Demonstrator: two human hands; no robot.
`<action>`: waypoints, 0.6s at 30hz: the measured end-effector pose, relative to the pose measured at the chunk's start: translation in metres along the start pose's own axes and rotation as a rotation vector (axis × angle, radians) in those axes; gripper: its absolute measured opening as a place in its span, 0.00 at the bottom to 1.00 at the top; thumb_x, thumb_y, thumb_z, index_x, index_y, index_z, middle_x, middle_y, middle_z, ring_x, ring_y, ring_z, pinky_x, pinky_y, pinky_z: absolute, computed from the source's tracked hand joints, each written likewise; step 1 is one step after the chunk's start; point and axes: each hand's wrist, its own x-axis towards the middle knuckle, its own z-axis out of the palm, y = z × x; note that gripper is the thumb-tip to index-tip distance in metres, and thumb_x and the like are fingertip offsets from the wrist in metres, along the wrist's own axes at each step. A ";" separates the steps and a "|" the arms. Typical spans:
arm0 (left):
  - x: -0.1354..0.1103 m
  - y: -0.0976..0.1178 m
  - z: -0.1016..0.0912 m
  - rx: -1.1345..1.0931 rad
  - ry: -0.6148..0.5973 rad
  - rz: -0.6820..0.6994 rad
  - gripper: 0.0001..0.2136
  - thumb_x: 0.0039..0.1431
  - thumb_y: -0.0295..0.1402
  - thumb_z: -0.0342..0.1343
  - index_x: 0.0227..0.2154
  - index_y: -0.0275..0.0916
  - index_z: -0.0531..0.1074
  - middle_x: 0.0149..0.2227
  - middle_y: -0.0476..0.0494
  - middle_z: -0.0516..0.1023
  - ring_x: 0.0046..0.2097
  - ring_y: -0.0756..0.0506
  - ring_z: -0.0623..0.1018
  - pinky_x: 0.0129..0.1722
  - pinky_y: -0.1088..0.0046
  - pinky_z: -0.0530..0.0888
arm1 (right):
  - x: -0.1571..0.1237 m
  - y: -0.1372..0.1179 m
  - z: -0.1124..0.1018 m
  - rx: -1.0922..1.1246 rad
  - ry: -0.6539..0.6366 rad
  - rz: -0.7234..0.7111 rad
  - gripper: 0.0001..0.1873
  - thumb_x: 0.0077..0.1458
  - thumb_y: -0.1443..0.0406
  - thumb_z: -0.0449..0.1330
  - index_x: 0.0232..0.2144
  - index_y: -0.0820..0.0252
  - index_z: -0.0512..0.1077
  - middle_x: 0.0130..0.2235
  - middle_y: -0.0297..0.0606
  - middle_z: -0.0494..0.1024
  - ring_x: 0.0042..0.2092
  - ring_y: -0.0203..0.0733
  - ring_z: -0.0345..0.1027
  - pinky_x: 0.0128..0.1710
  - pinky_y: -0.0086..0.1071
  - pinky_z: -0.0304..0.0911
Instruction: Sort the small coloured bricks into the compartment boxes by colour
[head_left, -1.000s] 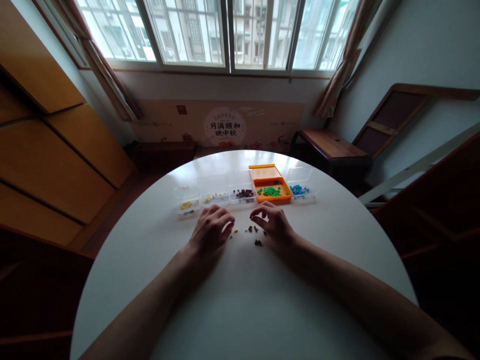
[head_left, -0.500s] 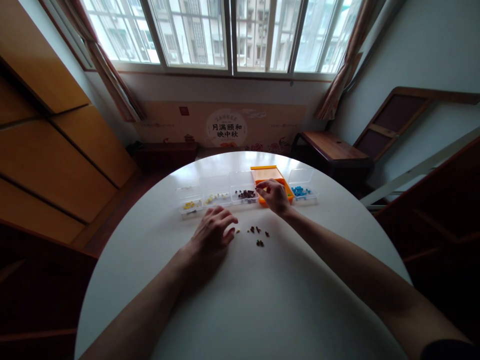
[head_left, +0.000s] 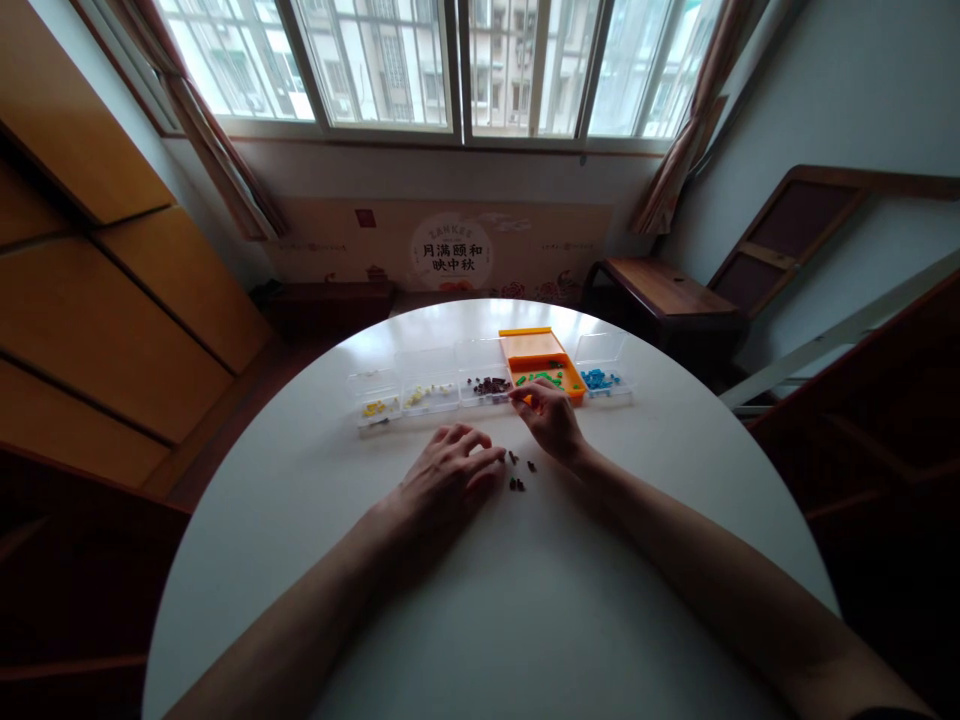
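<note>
My left hand (head_left: 456, 462) rests low over the white table with its fingers apart and bent. Its forefinger reaches the edge of a small group of dark brown toy pieces (head_left: 517, 484), partly covering them. To the right, my right hand (head_left: 551, 418) is raised in front of the orange box (head_left: 579, 392), thumb and forefinger pinched. A tiny dark brown piece seems to be at those fingertips, though it is hard to make out. Green pieces (head_left: 551, 378) lie in the orange box. Left of it, a clear box (head_left: 461, 398) holds brown pieces (head_left: 491, 386).
Further left stand clear boxes with pale yellow pieces (head_left: 418, 396) and yellow pieces (head_left: 375, 408). Blue pieces (head_left: 598, 379) fill a clear box at the right. All lids stand open toward the window. The round white table (head_left: 300, 560) has a wooden stool (head_left: 667, 285) behind it.
My right hand has drawn back from over the orange box toward me, uncovering the green pieces. My left hand has slid right, to the loose brown pieces.
</note>
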 end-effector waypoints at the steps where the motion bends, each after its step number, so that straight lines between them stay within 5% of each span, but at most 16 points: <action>1: 0.000 -0.001 0.001 0.000 -0.003 0.008 0.12 0.64 0.33 0.49 0.48 0.46 0.71 0.46 0.44 0.73 0.47 0.43 0.68 0.50 0.61 0.63 | -0.001 0.000 0.000 0.010 0.003 0.001 0.07 0.55 0.66 0.58 0.32 0.61 0.77 0.32 0.38 0.74 0.29 0.36 0.64 0.32 0.31 0.63; 13: 0.003 -0.007 0.002 -0.072 0.047 0.061 0.05 0.63 0.30 0.51 0.34 0.40 0.72 0.41 0.46 0.75 0.45 0.45 0.69 0.48 0.65 0.62 | -0.009 -0.005 -0.002 0.035 -0.025 0.001 0.07 0.55 0.67 0.58 0.32 0.61 0.76 0.32 0.38 0.74 0.28 0.35 0.63 0.33 0.30 0.62; 18: 0.005 -0.009 0.005 -0.032 0.311 -0.009 0.06 0.64 0.30 0.51 0.33 0.40 0.72 0.37 0.46 0.76 0.42 0.46 0.69 0.44 0.66 0.63 | -0.010 -0.010 0.000 0.207 -0.204 0.026 0.05 0.53 0.66 0.60 0.31 0.61 0.76 0.29 0.35 0.74 0.27 0.34 0.63 0.29 0.28 0.60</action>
